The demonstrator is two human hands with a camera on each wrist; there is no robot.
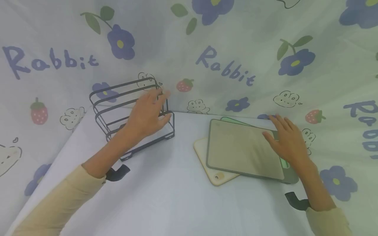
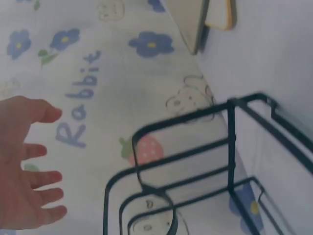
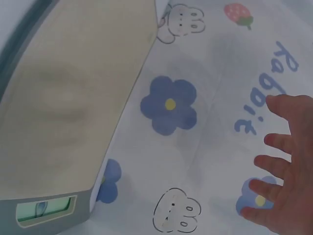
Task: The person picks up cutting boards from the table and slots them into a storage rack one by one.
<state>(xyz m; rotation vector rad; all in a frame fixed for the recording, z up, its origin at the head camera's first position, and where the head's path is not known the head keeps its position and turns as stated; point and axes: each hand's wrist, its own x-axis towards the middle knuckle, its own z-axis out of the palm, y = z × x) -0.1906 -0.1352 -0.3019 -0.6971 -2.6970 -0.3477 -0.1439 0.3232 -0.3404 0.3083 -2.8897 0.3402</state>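
Observation:
My left hand (image 1: 145, 114) is over a black wire rack (image 1: 147, 144) on the left of the table, its fingers spread and nothing in them. In the left wrist view the rack's bars (image 2: 186, 117) stand apart from the fingertips. My right hand (image 1: 287, 141) hovers above the handle end of a beige cutting board with a grey rim (image 1: 242, 149), fingers extended and holding nothing. Under that board lie a green board (image 1: 233, 120), showing at the back edge, and a cream board with a tan edge and a hole (image 1: 206, 164). The green also shows through the handle slot (image 3: 44, 209).
A white table (image 1: 177, 203) carries the rack and the stacked boards. Behind and beside it hangs a pale cloth (image 1: 165, 52) printed with flowers, rabbits and strawberries. Black straps (image 1: 118, 172) circle both wrists.

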